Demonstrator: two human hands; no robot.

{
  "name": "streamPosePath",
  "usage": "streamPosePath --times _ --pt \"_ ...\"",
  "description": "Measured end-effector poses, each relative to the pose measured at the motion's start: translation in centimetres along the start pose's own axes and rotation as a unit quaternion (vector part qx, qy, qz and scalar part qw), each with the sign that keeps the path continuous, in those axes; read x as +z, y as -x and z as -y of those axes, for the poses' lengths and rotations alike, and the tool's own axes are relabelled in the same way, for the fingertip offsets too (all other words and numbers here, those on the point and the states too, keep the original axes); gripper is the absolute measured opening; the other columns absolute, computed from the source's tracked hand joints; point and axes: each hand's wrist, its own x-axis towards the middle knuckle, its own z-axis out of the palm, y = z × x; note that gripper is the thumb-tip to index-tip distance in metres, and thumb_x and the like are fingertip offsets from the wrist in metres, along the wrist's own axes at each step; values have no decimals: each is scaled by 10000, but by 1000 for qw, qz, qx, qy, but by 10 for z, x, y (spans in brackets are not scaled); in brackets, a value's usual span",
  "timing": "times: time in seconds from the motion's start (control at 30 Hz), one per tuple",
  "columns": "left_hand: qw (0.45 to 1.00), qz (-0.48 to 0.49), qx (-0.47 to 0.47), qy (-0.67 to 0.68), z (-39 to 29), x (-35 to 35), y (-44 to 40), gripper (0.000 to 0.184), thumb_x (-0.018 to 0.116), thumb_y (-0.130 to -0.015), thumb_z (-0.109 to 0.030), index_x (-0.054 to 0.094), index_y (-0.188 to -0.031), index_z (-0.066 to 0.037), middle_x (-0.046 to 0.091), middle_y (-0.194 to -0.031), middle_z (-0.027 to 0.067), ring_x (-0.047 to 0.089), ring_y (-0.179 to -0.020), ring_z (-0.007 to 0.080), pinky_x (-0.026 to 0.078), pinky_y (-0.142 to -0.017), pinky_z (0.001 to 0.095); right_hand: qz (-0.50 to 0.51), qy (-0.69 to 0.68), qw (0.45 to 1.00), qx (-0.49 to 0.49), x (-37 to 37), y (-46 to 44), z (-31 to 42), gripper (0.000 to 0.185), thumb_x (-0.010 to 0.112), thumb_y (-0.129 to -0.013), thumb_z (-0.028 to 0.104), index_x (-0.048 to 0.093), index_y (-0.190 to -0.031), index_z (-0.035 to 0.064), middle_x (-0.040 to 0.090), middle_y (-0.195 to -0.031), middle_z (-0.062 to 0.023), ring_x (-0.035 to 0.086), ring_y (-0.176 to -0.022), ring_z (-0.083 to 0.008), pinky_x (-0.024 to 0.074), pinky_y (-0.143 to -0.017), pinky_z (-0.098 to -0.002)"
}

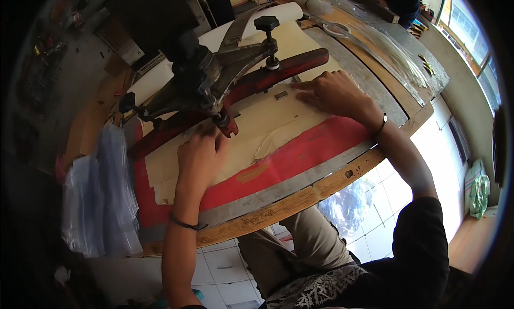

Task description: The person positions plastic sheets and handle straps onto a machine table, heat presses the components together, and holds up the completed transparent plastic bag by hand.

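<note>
My left hand (pixel 201 153) rests on a beige sheet (pixel 246 148), close against a long red bar (pixel 294 63) of a press. Its thumb stands apart from the fingers, whose tips are partly hidden near the bar. On the sheet's right part lies my right hand (pixel 337 93), index finger and thumb stretched towards the bar and spread apart. Neither hand shows anything in its grasp. A small metal piece (pixel 281 95) sits on the sheet left of my right hand. The dark metal press arm (pixel 241 68) with a black knob (pixel 266 23) stands over the bar.
Under the sheet is a red mat (pixel 321 148) on a wood-edged table (pixel 278 212). Clear plastic sleeves (pixel 101 196) hang over the left edge. Transparent strips (pixel 396 57) lie at the back right. A white roll (pixel 278 17) is behind the press. Another person (pixel 399 4) is at the top right.
</note>
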Motion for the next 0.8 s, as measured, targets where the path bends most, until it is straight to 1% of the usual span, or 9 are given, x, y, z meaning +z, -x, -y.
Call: streamPosePath --times 0.17,0.3,0.33,0.43,0.53,0.63,0.77,0.8 --pt "1000 4 -11 -13 -3 -3 1 266 566 -909 -271 646 -974 -25 668 -991 179 648 -891 388 516 -774 490 -21 -5 1000 1 1 0 0 325 534 -973 354 679 -1242 242 699 -776 -146 674 -742 -328 525 -741 -431" --pt "999 -18 -10 -25 -3 -3 0 280 587 -899 -291 648 -981 -30 671 -985 180 649 -892 396 519 -776 497 -7 0 1000 29 -1 0 -2 305 546 -962 337 704 -1202 234 698 -773 -146 674 -740 -326 527 -733 -424" --pt "999 -17 -16 -24 -4 -3 0 283 588 -898 -292 649 -986 -30 670 -996 181 650 -898 394 519 -776 498 -22 -18 1000 10 2 0 -4 317 551 -960 351 698 -1209 222 692 -755 -145 672 -722 -330 530 -715 -424" --pt "1000 -7 -25 -15 -3 0 2 289 589 -896 -296 651 -995 -32 671 -1023 184 651 -915 390 522 -778 494 -13 -14 1000 -16 5 -1 -6 352 547 -964 369 664 -1260 220 685 -742 -149 671 -714 -334 531 -710 -431" --pt "1000 -10 -21 -17 -3 -1 0 293 586 -896 -295 660 -1011 -35 674 -1034 184 652 -927 387 524 -783 487 -26 -11 999 -21 2 3 -1 391 512 -986 407 636 -1297 203 648 -672 -151 646 -636 -328 517 -650 -442" --pt "1000 -13 -11 -9 -1 0 2 304 580 -897 -293 669 -1038 -38 674 -1039 182 651 -931 386 524 -795 482 -18 -26 999 -28 5 1 -2 415 512 -986 420 623 -1310 187 638 -661 -167 645 -631 -340 519 -653 -444" --pt "1000 -26 -6 14 0 0 2 330 579 -895 -297 674 -1072 -35 674 -1042 184 650 -935 386 523 -810 480 -33 -25 998 -42 9 0 -5 411 511 -986 414 631 -1300 178 638 -661 -174 646 -635 -343 520 -657 -447" --pt "1000 -30 3 3 2 1 2 323 571 -897 -295 669 -1077 -45 671 -1053 182 660 -903 386 535 -783 481 -34 -27 998 -43 9 0 -5 411 511 -986 414 633 -1297 175 639 -662 -174 646 -636 -344 520 -658 -448"
